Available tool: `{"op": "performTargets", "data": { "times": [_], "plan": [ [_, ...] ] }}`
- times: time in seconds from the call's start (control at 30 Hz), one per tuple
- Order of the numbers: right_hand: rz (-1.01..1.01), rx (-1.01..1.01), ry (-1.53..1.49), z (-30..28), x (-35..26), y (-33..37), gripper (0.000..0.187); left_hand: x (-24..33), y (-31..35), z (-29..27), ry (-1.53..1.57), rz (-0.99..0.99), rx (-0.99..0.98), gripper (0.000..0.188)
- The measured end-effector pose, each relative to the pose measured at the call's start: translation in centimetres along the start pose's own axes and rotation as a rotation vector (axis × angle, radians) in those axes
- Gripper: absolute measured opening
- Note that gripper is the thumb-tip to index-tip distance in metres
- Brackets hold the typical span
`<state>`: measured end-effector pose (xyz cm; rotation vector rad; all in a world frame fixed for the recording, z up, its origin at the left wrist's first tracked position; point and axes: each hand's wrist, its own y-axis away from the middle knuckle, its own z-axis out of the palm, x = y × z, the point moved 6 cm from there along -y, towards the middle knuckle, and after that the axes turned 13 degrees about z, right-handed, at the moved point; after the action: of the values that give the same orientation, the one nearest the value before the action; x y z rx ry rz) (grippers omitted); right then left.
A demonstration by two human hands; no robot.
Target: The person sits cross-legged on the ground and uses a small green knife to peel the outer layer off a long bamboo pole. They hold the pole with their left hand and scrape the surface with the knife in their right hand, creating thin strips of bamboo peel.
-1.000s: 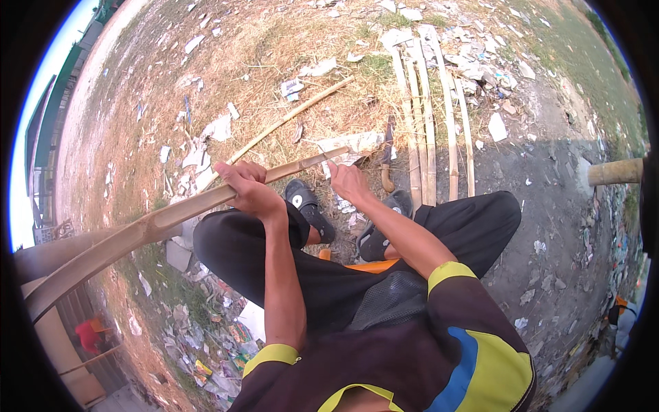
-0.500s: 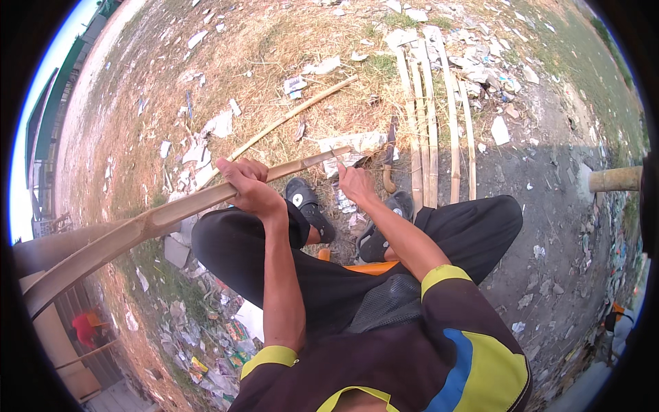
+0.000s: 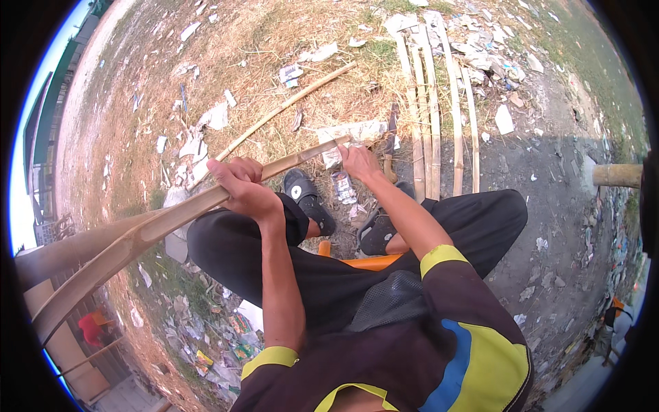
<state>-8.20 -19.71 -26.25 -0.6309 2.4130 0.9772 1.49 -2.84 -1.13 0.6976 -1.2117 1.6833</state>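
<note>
A long split bamboo strip (image 3: pixel 189 207) slants across in front of me, wide and curved at the lower left and narrowing to a tip near the middle. My left hand (image 3: pixel 241 187) is closed round it above my left knee, thumb along the top. At the narrow end, my right hand (image 3: pixel 361 165) has its fingers pinched on the tip; whether they hold anything small besides is hidden. Just beyond that hand, on the ground, lies a large knife (image 3: pixel 391 141) with a dark blade and a wooden handle.
Several bamboo strips (image 3: pixel 432 110) lie side by side at the far right. A thinner bamboo piece (image 3: pixel 292 101) rests on dry grass ahead. Paper and plastic scraps litter the ground. An orange seat (image 3: pixel 371 262) shows beneath me; a thick bamboo pole (image 3: pixel 89 244) passes behind the strip.
My right hand has moved from just below the strip's tip up onto it. The left hand keeps its hold, and the strip has shifted slightly.
</note>
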Motion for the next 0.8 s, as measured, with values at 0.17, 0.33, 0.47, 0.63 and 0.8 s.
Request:
{"op": "performTargets", "data": {
  "times": [0.17,0.33,0.47,0.63,0.8],
  "plan": [
    [-0.019,0.052,0.019,0.9,-0.3,-0.1,0.069,-0.1,-0.1,-0.6,-0.025,-0.012,0.024,0.051],
    [0.025,0.022,0.037,0.9,0.5,0.1,0.067,-0.3,-0.4,-1.1,-0.016,-0.002,0.039,0.05],
    [0.004,0.033,0.09,1.1,1.1,-0.1,0.065,-0.4,-0.9,0.2,0.011,0.005,0.003,0.05],
    [0.019,0.056,0.145,-1.4,0.2,-1.7,0.063,0.2,0.3,0.5,0.031,-0.011,-0.07,0.049],
    [0.026,0.11,0.136,2.3,2.1,-2.5,0.062,-0.1,0.4,0.3,0.035,-0.023,-0.064,0.05]
  ]
}}
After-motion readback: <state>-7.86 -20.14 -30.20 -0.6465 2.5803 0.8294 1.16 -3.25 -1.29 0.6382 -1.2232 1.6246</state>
